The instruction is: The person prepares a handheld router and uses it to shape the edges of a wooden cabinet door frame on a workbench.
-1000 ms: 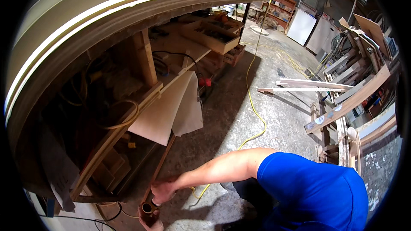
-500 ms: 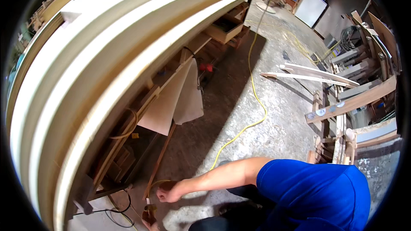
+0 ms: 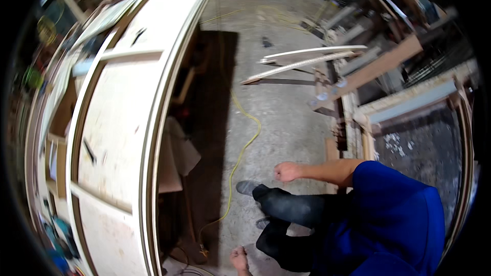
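My right hand [image 3: 287, 171], at the end of the bare arm below a blue sleeve, is closed in a loose fist above the concrete floor. Nothing shows in it. Lower down, near the bottom edge, my left hand [image 3: 239, 259] also has its fingers curled in, and I see nothing held there. To its left, at the edge of the dark shadow, is the end of a yellow extension cord [image 3: 240, 159]. Its small yellow connector [image 3: 204, 250] is apart from both hands.
A long pale wooden framed panel [image 3: 120, 117] fills the left side, with a dark tool [image 3: 89, 151] on it. White curved strips [image 3: 307, 64] stick out beyond a timber stack with a thick plank [image 3: 373, 74]. A dark framed board [image 3: 417, 148] stands at right.
My hands have come away from the cord's end and now hang apart over the floor. The view has swung, so the bench's panelled top shows instead of its curved edge.
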Action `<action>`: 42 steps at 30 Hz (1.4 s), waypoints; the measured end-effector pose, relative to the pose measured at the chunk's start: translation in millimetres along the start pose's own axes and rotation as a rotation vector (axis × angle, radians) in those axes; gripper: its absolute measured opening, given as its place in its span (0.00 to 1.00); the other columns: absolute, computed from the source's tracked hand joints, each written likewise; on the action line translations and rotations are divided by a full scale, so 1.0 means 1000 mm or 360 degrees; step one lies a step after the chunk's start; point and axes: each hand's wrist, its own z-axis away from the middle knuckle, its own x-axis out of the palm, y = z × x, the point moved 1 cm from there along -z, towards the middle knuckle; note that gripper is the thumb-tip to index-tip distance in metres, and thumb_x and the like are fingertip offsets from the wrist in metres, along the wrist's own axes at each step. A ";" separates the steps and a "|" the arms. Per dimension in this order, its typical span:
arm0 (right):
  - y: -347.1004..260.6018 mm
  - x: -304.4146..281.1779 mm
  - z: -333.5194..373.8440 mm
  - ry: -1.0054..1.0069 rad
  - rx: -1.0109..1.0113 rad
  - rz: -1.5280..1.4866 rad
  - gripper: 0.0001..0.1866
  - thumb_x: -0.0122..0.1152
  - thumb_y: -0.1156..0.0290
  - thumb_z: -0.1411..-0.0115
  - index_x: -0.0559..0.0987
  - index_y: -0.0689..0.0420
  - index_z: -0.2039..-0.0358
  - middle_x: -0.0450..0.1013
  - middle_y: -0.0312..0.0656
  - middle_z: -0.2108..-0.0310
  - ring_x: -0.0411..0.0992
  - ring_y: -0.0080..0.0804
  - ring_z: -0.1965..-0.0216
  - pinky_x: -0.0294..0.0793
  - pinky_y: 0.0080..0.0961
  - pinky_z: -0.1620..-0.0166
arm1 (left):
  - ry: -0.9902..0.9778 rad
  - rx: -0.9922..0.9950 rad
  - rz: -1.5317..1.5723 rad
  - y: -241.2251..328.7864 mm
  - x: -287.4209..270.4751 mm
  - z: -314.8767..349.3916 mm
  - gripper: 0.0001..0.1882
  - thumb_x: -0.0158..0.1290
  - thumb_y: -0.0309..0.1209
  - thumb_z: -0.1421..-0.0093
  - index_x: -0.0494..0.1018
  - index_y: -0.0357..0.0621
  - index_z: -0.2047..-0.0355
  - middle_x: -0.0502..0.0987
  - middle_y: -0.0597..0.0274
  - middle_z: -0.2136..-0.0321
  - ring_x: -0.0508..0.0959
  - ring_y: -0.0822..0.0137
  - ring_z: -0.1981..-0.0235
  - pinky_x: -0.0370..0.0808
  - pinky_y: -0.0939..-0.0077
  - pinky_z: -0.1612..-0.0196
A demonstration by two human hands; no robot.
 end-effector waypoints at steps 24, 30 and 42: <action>0.684 -0.543 -0.107 0.0679 0.0549 0.0856 0.11 0.56 0.74 0.40 0.79 0.54 0.57 0.74 0.46 0.51 0.72 0.42 0.45 0.70 0.46 0.42 | -0.0386 -0.0513 -0.0220 0.376 0.489 -0.024 0.10 0.51 0.33 0.28 0.74 0.39 0.54 0.80 0.53 0.56 0.81 0.58 0.54 0.81 0.60 0.50; 0.807 -0.477 -0.150 0.0313 0.0893 0.0714 0.06 0.48 0.65 0.31 0.73 0.48 0.59 0.74 0.38 0.66 0.73 0.36 0.57 0.72 0.41 0.52 | -0.0709 -0.0098 -0.0313 0.425 0.490 -0.058 0.16 0.47 0.35 0.26 0.72 0.37 0.46 0.77 0.50 0.52 0.79 0.58 0.51 0.80 0.62 0.49; 0.745 -0.611 -0.020 0.0660 0.1090 0.1099 0.17 0.45 0.70 0.35 0.77 0.60 0.50 0.67 0.53 0.41 0.63 0.46 0.36 0.56 0.48 0.31 | -0.1115 0.0190 -0.1363 0.517 0.569 -0.125 0.12 0.53 0.26 0.40 0.77 0.45 0.56 0.80 0.50 0.63 0.81 0.50 0.61 0.79 0.59 0.60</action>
